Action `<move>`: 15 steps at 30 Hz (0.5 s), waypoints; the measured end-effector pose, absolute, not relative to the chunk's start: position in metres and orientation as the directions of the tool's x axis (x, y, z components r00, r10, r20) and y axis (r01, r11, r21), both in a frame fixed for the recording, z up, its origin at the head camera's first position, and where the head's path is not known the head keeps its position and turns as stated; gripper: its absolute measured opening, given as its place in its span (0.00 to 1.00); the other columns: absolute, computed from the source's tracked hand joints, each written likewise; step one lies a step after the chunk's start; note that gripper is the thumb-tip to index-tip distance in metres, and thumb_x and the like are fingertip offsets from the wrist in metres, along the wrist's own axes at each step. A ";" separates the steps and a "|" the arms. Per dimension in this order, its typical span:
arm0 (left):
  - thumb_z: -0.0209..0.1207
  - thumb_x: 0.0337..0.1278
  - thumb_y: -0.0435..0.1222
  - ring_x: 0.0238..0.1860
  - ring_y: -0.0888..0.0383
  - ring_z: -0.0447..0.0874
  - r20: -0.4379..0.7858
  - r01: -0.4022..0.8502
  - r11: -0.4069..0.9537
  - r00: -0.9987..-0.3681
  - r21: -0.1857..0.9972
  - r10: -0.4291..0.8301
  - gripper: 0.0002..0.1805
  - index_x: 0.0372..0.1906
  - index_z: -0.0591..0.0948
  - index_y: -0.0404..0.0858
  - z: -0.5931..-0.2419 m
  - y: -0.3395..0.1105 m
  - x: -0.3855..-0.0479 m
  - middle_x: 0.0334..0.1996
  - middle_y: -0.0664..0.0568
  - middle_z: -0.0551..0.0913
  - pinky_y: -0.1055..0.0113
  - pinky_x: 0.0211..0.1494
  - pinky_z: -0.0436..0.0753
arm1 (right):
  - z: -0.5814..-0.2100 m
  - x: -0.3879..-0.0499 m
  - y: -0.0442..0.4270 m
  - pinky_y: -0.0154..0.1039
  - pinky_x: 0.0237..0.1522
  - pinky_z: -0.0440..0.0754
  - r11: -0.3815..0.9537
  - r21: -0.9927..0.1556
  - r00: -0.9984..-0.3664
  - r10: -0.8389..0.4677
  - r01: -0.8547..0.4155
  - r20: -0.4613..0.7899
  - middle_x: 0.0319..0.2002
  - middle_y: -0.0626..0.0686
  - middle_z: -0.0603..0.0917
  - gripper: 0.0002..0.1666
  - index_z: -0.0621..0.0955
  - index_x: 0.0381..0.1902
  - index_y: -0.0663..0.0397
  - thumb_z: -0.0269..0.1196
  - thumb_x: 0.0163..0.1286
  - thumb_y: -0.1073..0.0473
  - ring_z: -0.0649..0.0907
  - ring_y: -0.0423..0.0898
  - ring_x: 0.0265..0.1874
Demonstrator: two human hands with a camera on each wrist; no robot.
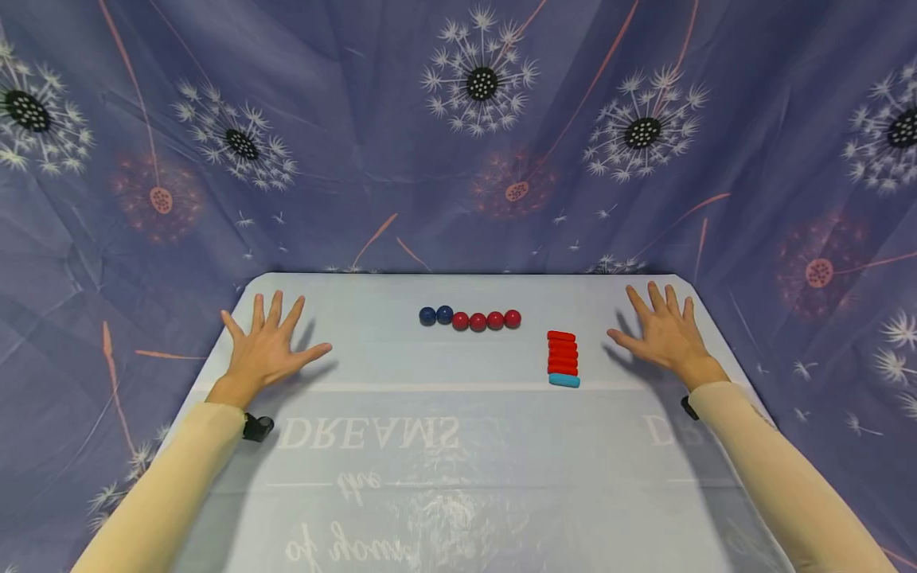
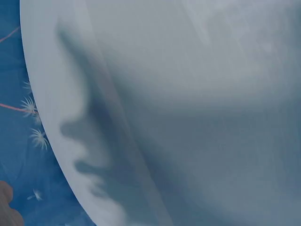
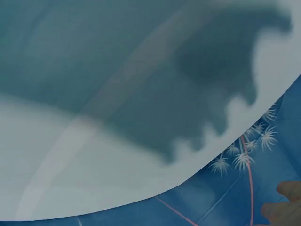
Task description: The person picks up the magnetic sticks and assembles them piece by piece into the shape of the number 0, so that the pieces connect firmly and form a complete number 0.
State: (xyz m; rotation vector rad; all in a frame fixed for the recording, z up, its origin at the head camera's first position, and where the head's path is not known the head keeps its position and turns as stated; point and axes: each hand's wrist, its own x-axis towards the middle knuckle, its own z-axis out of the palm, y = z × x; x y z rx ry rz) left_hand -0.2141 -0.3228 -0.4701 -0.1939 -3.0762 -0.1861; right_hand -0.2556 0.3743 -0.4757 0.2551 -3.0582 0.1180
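Observation:
Two dark blue balls (image 1: 436,315) and several red balls (image 1: 486,321) form a row near the table's back edge. To their right, several red sticks (image 1: 562,353) lie stacked side by side with a light blue stick (image 1: 564,380) at the front. My left hand (image 1: 265,346), fingers spread, is over the table's left side, holding nothing. On the right side, my right hand (image 1: 665,330) is also spread and empty, right of the sticks. In the left wrist view a bit of fingers (image 2: 6,207) shows; in the right wrist view, fingers (image 3: 286,205) show at the corner.
The pale table (image 1: 372,358) has a see-through cover with faint mirrored lettering on its front part. Behind and beside it hangs a blue-purple cloth (image 1: 358,159) with dandelion prints. Both hands cast shadows on the table.

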 end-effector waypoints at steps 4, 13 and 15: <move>0.48 0.55 0.79 0.81 0.31 0.26 0.070 0.138 0.983 -0.989 0.119 0.130 0.60 0.85 0.45 0.52 -0.467 -0.313 -0.216 0.83 0.33 0.41 0.20 0.64 0.19 | -0.473 -0.255 0.369 0.80 0.70 0.39 0.978 -0.123 -0.983 -0.157 -0.169 0.096 0.79 0.73 0.52 0.63 0.53 0.84 0.47 0.54 0.64 0.18 0.50 0.78 0.77; 0.50 0.56 0.77 0.82 0.35 0.23 0.120 0.205 0.958 -0.976 0.201 0.184 0.59 0.85 0.45 0.54 -0.459 -0.272 -0.223 0.84 0.39 0.38 0.21 0.68 0.23 | -0.468 -0.254 0.354 0.79 0.70 0.48 0.932 -0.318 -0.984 -0.171 -0.176 0.043 0.79 0.73 0.52 0.62 0.50 0.84 0.49 0.62 0.66 0.26 0.51 0.77 0.77; 0.52 0.56 0.76 0.82 0.37 0.23 0.139 0.226 0.948 -0.970 0.225 0.198 0.58 0.85 0.45 0.55 -0.458 -0.260 -0.225 0.84 0.41 0.37 0.21 0.68 0.24 | -0.468 -0.254 0.349 0.77 0.70 0.52 0.908 -0.382 -0.983 -0.184 -0.173 0.007 0.80 0.72 0.52 0.63 0.47 0.84 0.49 0.63 0.67 0.28 0.53 0.75 0.77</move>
